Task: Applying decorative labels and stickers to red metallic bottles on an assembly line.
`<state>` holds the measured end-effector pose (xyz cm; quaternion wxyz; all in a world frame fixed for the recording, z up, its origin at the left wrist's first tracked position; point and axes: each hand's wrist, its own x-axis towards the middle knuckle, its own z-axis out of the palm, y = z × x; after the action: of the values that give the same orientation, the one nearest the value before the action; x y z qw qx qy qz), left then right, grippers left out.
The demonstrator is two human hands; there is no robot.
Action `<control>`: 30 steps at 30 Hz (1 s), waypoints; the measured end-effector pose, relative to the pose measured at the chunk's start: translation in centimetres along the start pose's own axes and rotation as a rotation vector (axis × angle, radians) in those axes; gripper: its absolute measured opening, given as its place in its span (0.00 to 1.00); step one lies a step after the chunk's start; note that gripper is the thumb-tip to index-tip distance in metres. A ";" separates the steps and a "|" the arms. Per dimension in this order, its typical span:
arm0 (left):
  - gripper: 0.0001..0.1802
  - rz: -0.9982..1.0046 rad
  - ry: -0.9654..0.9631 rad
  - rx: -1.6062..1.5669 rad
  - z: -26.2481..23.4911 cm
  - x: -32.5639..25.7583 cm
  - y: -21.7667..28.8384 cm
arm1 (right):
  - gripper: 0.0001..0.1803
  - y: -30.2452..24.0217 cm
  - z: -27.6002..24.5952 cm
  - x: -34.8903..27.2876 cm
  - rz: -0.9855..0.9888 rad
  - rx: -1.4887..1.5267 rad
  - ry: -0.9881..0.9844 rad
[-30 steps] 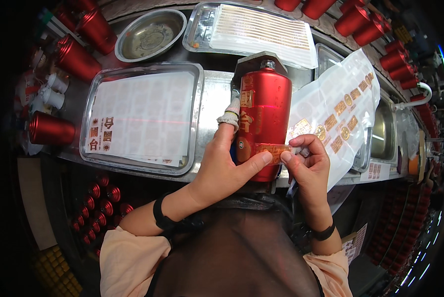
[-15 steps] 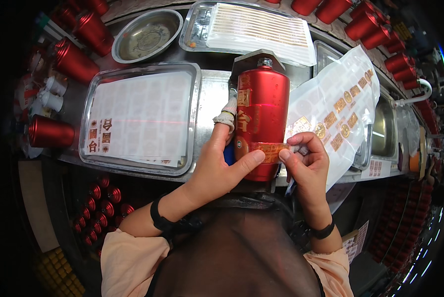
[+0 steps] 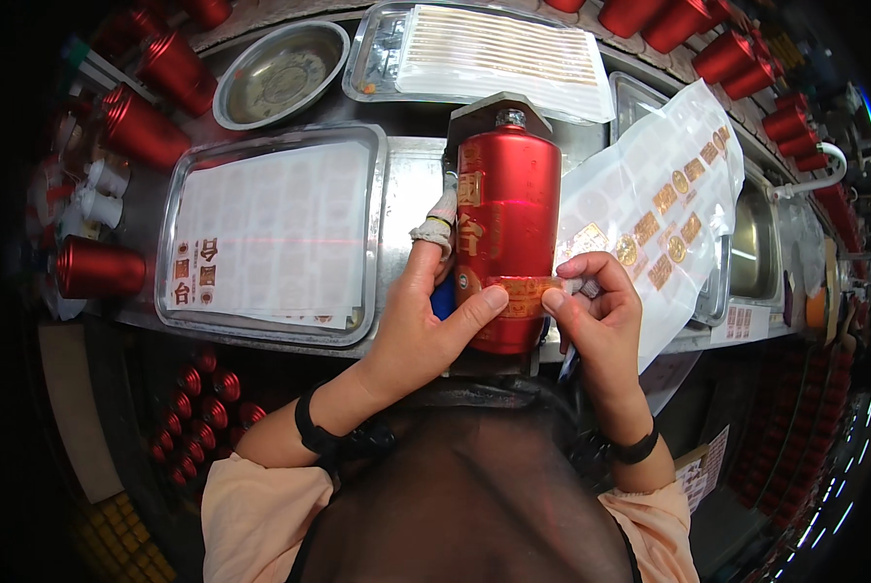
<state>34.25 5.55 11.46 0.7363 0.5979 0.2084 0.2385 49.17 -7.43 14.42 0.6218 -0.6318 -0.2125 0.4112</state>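
A glossy red bottle (image 3: pixel 518 194) with gold characters down its left side lies on a metal holder (image 3: pixel 466 119), its neck pointing away from me. Round its lower part runs a red-and-gold label strip (image 3: pixel 526 285). My left hand (image 3: pixel 411 316) is wrapped about the bottle's left side, thumb pressed on the strip; white cloth covers one of its fingertips. At the bottle's right edge, my right hand (image 3: pixel 605 316) pinches the strip's end, with some white wrapping on its fingers. Beside that hand lies a translucent sheet (image 3: pixel 639 185) of gold stickers.
A steel tray (image 3: pixel 381 209) with sticker sheets lies left. Behind are a metal bowl (image 3: pixel 223 102) and a tray (image 3: pixel 362 68) of gold-striped strips. Red bottles (image 3: pixel 105 267) stand along the left and far edges; a sink (image 3: pixel 754 248) is at right.
The bottle and both hands appear slightly further left in view, along with most of the bench. Both hands keep their hold; the left thumb stays on the strip.
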 end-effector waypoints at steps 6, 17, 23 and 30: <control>0.46 0.030 -0.004 -0.012 -0.1 0.1 -0.2 | 0.12 0.0 -0.6 0.2 0.068 0.092 -0.017; 0.39 0.034 -0.004 -0.084 -0.4 0.1 -0.7 | 0.13 0.3 -1.2 0.4 0.079 0.105 -0.040; 0.44 0.028 -0.011 -0.045 -0.2 0.1 -0.2 | 0.14 0.4 -1.1 0.4 0.060 0.228 -0.112; 0.49 0.016 -0.023 0.029 0.0 0.1 -0.1 | 0.14 0.6 -0.7 0.2 0.029 0.097 -0.059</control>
<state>34.31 5.61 11.39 0.7280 0.6128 0.1986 0.2345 49.71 -7.82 13.76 0.6389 -0.5916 -0.2016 0.4485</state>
